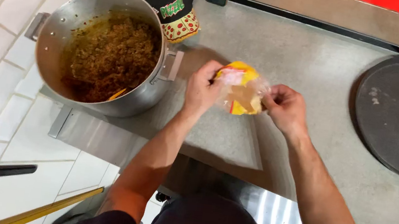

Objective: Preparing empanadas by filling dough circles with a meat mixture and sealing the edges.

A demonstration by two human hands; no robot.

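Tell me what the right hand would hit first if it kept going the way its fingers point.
The right hand points left into the yellow plastic bag it already grips; beyond that, probably the left hand.

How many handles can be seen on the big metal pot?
2. One handle is on the far-left side of the pot, near the tiled wall. The other handle is on the right side, close to the left hand. None seems hidden.
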